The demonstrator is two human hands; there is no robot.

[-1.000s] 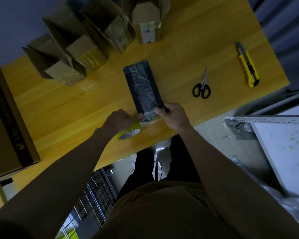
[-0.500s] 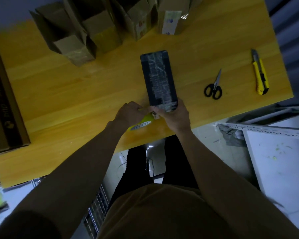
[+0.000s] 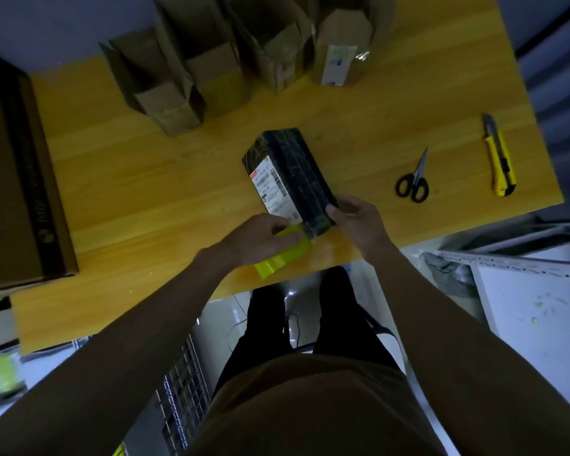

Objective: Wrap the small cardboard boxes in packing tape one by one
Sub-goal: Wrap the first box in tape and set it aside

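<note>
A long dark box covered in shiny tape stands tipped on its long edge on the yellow table, its side with a white shipping label turned up to the left. My right hand grips the box's near end. Fingers curled, my left hand holds a yellow-green tape dispenser against the near left corner of the box.
Several open brown cardboard boxes stand in a row along the table's far edge. Black scissors and a yellow utility knife lie at the right. A large flat dark carton fills the left edge. A white shelf is lower right.
The box has been turned from lying flat onto its long edge, so the labelled side now shows. Both hands stayed at its near end with the dispenser.
</note>
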